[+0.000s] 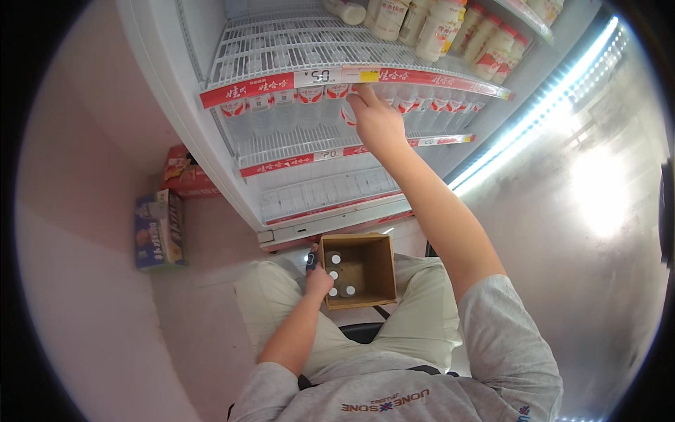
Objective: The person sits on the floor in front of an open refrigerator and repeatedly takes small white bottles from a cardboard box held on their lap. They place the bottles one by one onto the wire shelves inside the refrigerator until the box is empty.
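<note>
My right hand (381,118) reaches into the row of clear plastic water bottles (311,108) on a wire fridge shelf. Its fingers are around the upper part of one bottle (346,113), just under the price rail above. Down between my knees is an open cardboard box (369,304) with several white-capped bottles (336,258) standing along its left side. My left hand (319,282) grips the left rim of this box. A dark object bearing a light outline (311,258) lies at the fingers of that hand; I cannot tell what it is.
Above, a wire shelf (295,47) carries plastic drink bottles (437,31), one lying on its side (345,11). A lower shelf (332,190) sits near the fridge's base. The glass door (559,174) stands at the right. Blue (160,229) and red (192,176) cartons are on the floor at left.
</note>
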A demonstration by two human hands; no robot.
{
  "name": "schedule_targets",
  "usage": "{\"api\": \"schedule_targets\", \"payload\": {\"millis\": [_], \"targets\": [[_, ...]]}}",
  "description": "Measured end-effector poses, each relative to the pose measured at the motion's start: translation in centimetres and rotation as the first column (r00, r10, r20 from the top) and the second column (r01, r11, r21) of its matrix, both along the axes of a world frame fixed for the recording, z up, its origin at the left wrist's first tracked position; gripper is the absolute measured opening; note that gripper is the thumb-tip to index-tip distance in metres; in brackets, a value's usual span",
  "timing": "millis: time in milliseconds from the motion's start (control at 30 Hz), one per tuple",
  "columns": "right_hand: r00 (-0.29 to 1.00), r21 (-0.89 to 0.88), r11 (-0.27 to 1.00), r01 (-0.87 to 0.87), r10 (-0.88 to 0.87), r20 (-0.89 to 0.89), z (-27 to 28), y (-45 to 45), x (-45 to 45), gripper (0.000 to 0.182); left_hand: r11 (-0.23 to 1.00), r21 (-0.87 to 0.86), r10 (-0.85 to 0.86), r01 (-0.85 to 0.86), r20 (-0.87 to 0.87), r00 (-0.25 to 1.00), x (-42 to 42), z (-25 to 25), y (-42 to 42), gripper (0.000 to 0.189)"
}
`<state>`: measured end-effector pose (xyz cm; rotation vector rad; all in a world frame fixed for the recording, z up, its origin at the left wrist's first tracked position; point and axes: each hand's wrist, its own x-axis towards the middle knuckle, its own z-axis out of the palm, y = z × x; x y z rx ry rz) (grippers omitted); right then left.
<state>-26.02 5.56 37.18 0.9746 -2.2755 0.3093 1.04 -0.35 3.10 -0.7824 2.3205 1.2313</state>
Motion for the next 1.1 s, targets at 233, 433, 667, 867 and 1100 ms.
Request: {"api": "schedule_targets", "payload": {"millis": [233,433,667,867,1100], "targets": [[0.989,0.043,0.995,0.094,-0.088,-0.117,-1.1,-3.3,-4.4,0.026,1.000,-0.015,-0.011,0.011,-0.013,1.000,0.0,0.2,0.1,0.058],[0.976,0.084,0.986,0.142,-0.126,-0.177,-2.3,-3.9,-5.2,0.028,0.999,0.043,0.007,-0.007,0.011,1.000,0.0,0.1,0.0,0.058],[0.966,0.219,0.950,0.221,-0.183,-0.184,-3.1,-3.0,-5.9,0.027,0.998,0.055,0.021,-0.020,-0.010,1.000,0.0,1.2,0.1,0.054],[0.961,0.260,0.928,0.268,-0.241,-0.133,-3.1,-3.7,-6.8,0.027,1.000,0.025,0.001,0.000,-0.060,0.998,-0.3,-0.6,0.2,0.053],[0.938,-0.261,0.949,-0.178,0.243,0.246,-8.7,-0.3,7.0,0.022,0.999,0.032,0.021,-0.020,-0.048,0.999,-0.1,-0.7,0.2,0.055]]}}
